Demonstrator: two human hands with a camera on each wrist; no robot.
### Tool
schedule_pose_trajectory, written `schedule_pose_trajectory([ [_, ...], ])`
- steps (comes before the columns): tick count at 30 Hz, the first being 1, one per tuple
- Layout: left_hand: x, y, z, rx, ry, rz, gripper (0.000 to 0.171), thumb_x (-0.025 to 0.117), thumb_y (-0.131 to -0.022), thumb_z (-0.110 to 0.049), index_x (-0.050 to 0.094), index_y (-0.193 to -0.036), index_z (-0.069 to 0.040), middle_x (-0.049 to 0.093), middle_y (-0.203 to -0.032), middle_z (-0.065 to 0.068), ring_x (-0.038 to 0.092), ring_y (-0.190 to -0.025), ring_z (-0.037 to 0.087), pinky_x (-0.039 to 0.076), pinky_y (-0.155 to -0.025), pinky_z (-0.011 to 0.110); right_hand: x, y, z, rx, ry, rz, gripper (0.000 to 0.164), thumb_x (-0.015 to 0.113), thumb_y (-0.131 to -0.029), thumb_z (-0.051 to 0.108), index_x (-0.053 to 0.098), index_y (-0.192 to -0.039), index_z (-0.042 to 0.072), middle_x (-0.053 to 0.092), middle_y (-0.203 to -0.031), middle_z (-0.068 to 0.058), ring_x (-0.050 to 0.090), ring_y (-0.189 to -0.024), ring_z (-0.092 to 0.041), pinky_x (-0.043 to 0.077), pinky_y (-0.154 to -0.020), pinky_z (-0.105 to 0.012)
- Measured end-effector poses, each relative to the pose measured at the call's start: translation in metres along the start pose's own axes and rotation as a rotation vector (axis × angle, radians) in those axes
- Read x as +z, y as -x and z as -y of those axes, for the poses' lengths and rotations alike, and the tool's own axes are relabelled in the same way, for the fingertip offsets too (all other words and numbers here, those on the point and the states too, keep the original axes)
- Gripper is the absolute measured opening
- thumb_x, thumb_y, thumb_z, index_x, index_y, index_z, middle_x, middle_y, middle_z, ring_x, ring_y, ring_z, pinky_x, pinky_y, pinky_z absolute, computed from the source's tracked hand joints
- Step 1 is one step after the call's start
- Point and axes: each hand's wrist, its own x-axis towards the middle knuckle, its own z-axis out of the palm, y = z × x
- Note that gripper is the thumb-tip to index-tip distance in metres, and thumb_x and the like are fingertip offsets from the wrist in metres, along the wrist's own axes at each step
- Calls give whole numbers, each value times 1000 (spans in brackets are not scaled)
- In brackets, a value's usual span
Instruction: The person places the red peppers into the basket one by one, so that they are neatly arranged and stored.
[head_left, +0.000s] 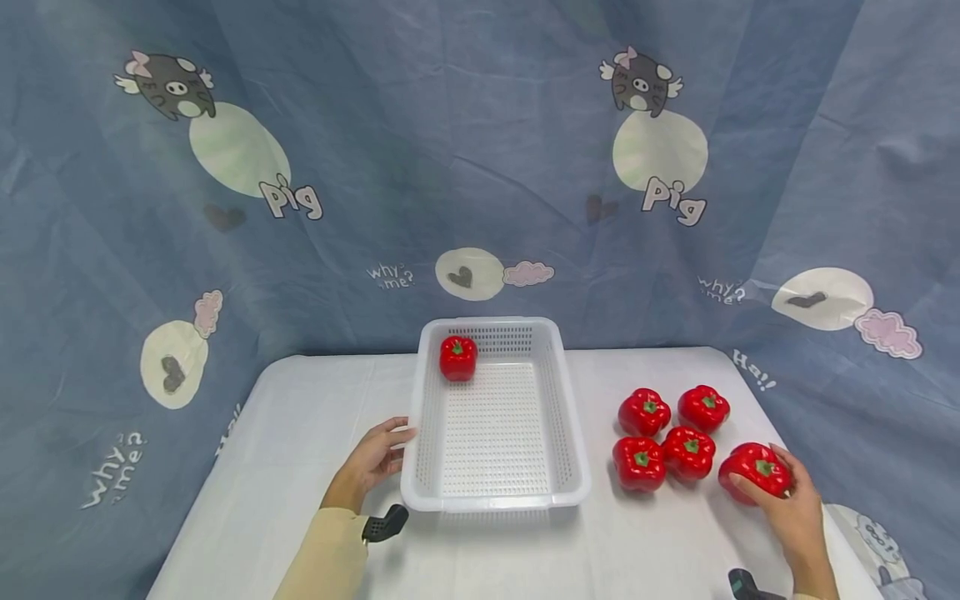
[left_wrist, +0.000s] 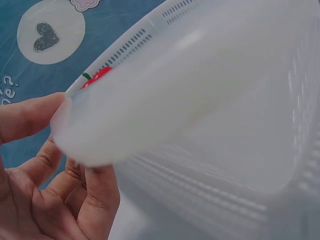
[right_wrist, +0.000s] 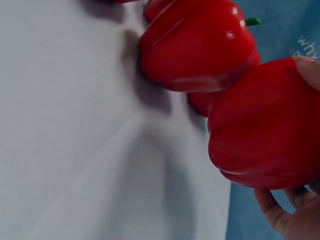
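On the left, the rim of the white basket (head_left: 495, 503) is pinched by the left hand (head_left: 372, 460), with thumb above and fingers below as the left wrist view shows; a light grip should be enough here, so that the basket is steadied without being tipped or dragged across the white table (head_left: 330, 400). In the basket's far left corner one red pepper (head_left: 458, 359) is seen, stem upward, and the rest of the floor is left bare, so any pepper added would best be set beside it, upright and not stacked. Right of the basket, four loose peppers are grouped: a near left one (head_left: 639, 464), a far left one (head_left: 644, 412), a near right one (head_left: 688, 453) and a far right one (head_left: 703, 408). At the far right, the fifth pepper (head_left: 753, 471) is gripped by the right hand (head_left: 798, 508), thumb on one side and fingers on the other; whether it is clear of the table cannot be told. Since its skin looks glossy and probably slippery, it is best squeezed evenly around its widest part and raised straight up before being carried sideways, lest its close neighbours be knocked.
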Motion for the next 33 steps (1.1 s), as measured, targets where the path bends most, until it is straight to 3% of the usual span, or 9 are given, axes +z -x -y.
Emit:
schedule_pose_trajectory([
  [18, 0, 1, 1, 3, 9, 4, 46, 65, -91, -17, 51, -132, -2, 61, -118, 14, 65, -90, 20, 59, -78, 37, -9, 7, 32, -59, 1, -20, 93, 72, -86, 33, 13, -155, 12, 18, -155, -25, 19, -139, -49, 38, -99, -62],
  [29, -2, -2, 0, -15, 23, 15, 47, 66, -91, -17, 50, -133, -3, 62, -116, 13, 66, -88, 19, 59, -76, 36, -10, 10, 50, -159, 55, 29, 92, 72, -86, 34, 15, -154, 10, 22, -153, -27, 24, -136, -51, 40, -96, -61],
  [33, -1, -1, 0, -15, 17, 10, 47, 66, -91, -18, 51, -132, -3, 61, -118, 15, 66, -88, 20, 59, -77, 36, -9, 10, 56, -197, 73, 53, 94, 73, -85, 38, 16, -154, 8, 24, -152, -28, 26, -135, -51, 46, -92, -58],
])
